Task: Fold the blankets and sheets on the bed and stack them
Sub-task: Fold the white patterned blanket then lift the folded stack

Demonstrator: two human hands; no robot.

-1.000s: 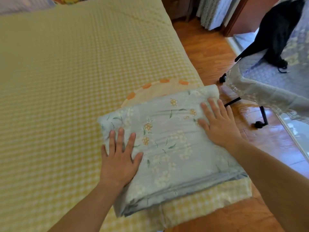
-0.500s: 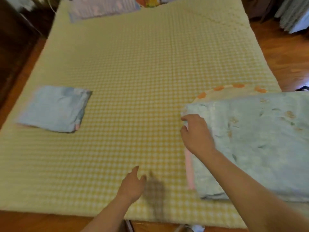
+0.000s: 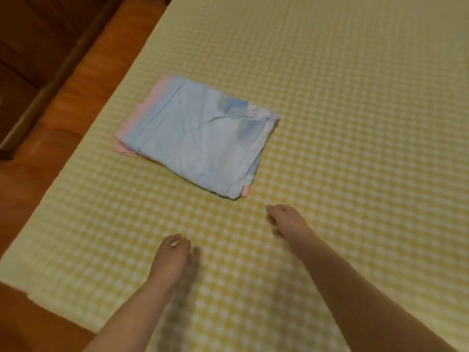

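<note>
Folded blue sheet (image 3: 200,138) on the yellow checked bed (image 3: 355,123)
Left hand (image 3: 172,255) and right hand (image 3: 286,222) hover nearby, fingers loosely curled, grasping nothing

A folded sheet (image 3: 200,138), pale blue with darker blue blotches near its far right corner and a pink layer peeking out along its left edge and at its near corner, lies flat on the bed (image 3: 355,123). It is a rough rectangle of several layers, turned at an angle to the bed's edges, with its stacked folds showing along the right side. It sits on the left part of the bed, near the left edge, on a yellow-and-white checked cover that is spread smooth.
</note>
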